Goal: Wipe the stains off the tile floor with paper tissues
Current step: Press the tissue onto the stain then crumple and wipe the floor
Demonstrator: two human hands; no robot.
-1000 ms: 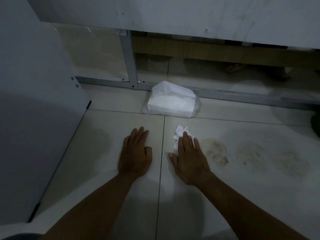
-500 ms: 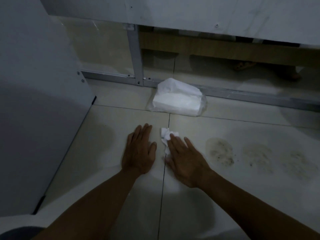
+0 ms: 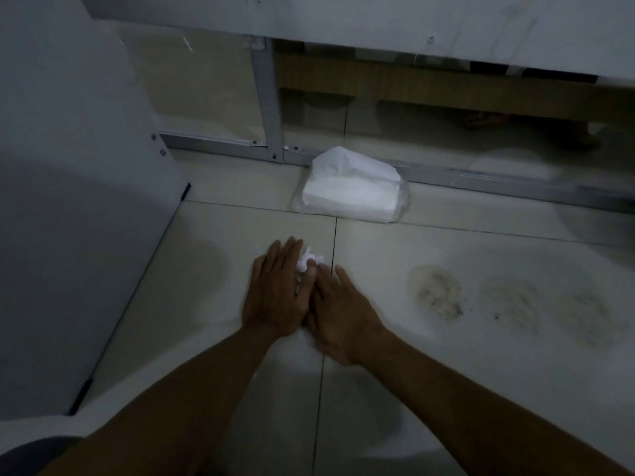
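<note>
Right hand (image 3: 338,305) slid left, flat-fingered, pushing tissue (image 3: 307,262) against flat left hand (image 3: 275,293).

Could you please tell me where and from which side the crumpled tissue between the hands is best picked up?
Probably by its bunched far end, the only part showing: the crumpled tissue lies on the tile floor between the left hand and right hand. Pinch down from above; it looks soft with loose folds.
</note>
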